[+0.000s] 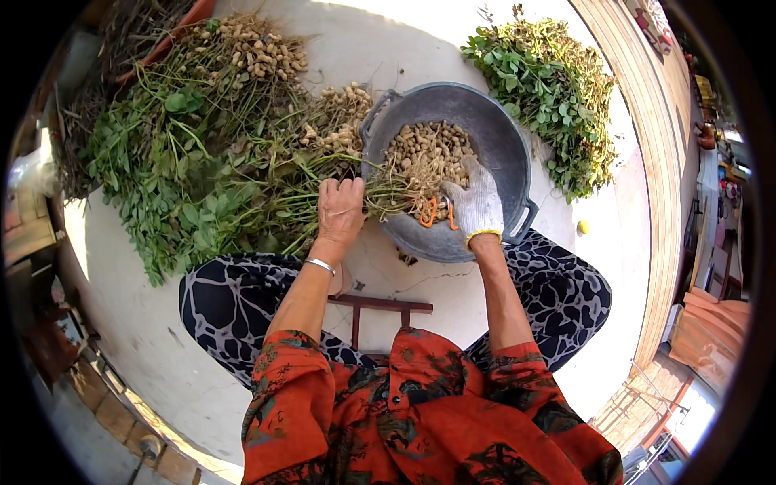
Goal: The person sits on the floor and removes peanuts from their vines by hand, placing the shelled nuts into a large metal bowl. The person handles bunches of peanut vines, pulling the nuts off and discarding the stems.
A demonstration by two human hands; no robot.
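Note:
My bare left hand (341,209) is closed around the green stems of a bunch of peanut plants (388,189), whose root end reaches over the rim of a grey metal basin (509,145). Loose peanuts in their shells (427,145) lie in the basin. Over them is my right hand (478,197), in a white knitted glove with a yellow cuff; its fingers are partly hidden among roots and peanuts. Orange-handled scissors or snips (428,213) show beside its thumb and palm, and I cannot tell how firmly they are held.
A large heap of peanut plants (200,157) with pods lies on the left, touching the basin's side. Another leafy pile (551,97) is at the upper right. A small yellow-green ball-like thing (583,227) is on the concrete floor (436,285). A dark red stool frame (382,303) stands between my legs.

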